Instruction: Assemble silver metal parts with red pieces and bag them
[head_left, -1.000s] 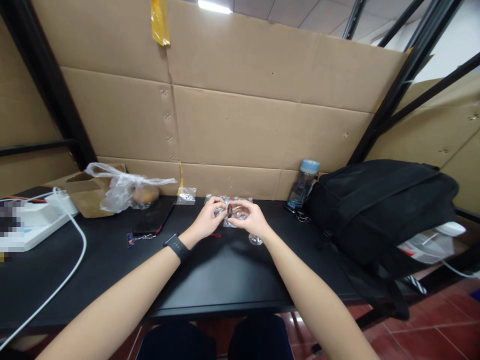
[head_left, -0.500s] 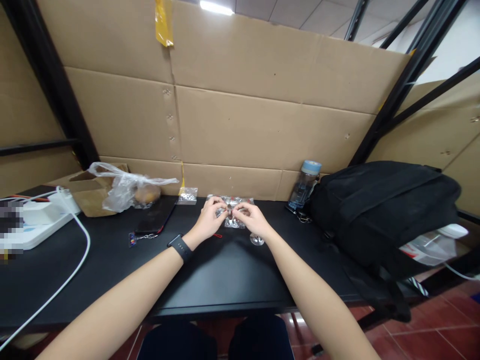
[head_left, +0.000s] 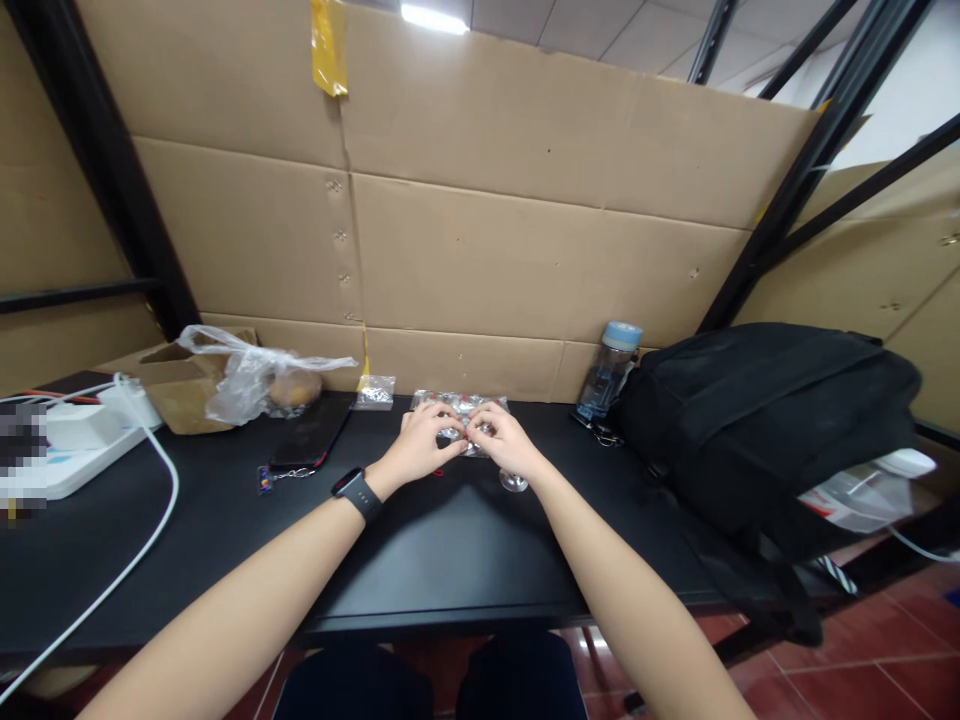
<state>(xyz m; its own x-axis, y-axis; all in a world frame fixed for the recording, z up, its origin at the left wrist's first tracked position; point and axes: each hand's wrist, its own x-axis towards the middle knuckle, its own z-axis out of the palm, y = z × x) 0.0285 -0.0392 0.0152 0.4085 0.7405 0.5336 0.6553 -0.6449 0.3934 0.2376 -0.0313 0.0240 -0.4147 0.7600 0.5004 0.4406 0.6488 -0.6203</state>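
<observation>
Closest to me is the front of the black table [head_left: 450, 570], then a dark watch [head_left: 358, 493] on the left wrist. Just beside the right wrist I see a clear round piece [head_left: 513, 482] on the table. The left hand [head_left: 420, 442] and right hand [head_left: 506, 440] face each other, fingers curled, tips close together; I can't tell whether they grip anything, since the fingers block my view. Behind and partly beneath them lies a clear plastic bag [head_left: 466, 402], and beyond it I see the cardboard wall [head_left: 465, 270]
</observation>
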